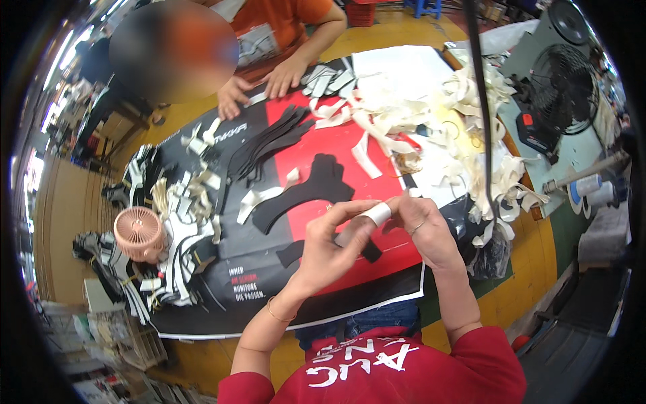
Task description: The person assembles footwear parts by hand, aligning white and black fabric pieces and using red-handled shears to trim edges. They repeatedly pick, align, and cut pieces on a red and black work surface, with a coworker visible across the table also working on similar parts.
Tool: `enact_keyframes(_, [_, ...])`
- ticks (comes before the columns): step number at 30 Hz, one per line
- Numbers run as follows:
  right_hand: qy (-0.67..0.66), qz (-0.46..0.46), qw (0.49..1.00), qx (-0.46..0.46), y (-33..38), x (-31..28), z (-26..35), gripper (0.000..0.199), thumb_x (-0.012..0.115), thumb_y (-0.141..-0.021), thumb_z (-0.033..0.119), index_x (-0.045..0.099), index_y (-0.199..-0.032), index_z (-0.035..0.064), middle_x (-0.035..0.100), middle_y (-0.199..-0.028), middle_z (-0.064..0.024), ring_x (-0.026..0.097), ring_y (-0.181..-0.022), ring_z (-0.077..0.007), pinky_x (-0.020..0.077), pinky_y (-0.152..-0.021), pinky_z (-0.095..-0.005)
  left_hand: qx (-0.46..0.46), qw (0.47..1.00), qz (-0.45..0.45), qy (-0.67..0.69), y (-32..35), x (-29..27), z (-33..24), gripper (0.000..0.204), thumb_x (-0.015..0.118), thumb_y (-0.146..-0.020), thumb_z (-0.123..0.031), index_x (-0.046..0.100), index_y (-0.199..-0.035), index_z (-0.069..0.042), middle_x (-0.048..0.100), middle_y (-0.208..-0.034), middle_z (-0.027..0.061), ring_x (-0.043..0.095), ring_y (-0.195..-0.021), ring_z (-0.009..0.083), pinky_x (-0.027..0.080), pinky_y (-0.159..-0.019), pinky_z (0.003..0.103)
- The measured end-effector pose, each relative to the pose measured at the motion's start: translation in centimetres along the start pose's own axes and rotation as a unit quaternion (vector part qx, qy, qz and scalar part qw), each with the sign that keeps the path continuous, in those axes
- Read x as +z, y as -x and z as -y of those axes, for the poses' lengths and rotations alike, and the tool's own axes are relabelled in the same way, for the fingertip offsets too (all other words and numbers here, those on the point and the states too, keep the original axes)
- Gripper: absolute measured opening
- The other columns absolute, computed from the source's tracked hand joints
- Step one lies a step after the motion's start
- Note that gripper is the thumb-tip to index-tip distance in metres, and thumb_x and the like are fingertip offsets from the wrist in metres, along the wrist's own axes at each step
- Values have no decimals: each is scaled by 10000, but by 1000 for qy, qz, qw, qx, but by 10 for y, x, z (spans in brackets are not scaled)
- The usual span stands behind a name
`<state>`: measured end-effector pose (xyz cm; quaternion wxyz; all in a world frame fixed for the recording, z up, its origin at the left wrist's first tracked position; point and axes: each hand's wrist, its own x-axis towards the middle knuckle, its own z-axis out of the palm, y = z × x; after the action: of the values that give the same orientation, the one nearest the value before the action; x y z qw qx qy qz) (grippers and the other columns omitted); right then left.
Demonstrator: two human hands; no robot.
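Over the near part of the table, my left hand [330,249] pinches a short white strip [378,214] between thumb and fingers. A dark piece [350,232] shows under it, partly covered by my fingers. My right hand [425,229], its fingers curled, grips the strip's right end. Just beyond my hands lies a stack of black curved fabric pieces [303,195]. A smaller black piece [291,253] sticks out to the left of my left hand. On the stack's left side rests a cream strip [259,200].
Across the table, a co-worker's hands [286,75] rest near a white strip. Loose cream strips [397,138] are heaped at the right. Bundled black-and-white pieces [178,246] and a pink fan [139,232] stand left. A dark cable [483,101] hangs at the right, near a black fan [562,87].
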<state>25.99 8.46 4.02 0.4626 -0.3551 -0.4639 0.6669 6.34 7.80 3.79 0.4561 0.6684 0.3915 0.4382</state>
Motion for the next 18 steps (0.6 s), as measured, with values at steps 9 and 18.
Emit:
enact_keyframes(9, [239, -8, 971, -21, 11, 29, -26, 355, 661, -959, 179, 577, -1249, -10, 668, -1092, -86, 614, -1028, -153, 474, -930, -289, -299, 900, -125, 292, 49, -31, 27, 240, 627, -980, -185, 658, -1103, 18, 717, -955, 91, 692, -790, 115, 540, -647, 212])
enact_keyframes(18, [263, 44, 954, 136, 35, 41, -49, 251, 702, -931, 186, 696, -1066, -25, 688, -759, -43, 599, -688, -81, 472, -634, -257, -278, 894, -216, 276, 87, -39, 32, 202, 594, -970, -138, 637, -1059, 38, 704, -924, 108, 699, -786, 144, 604, -658, 276])
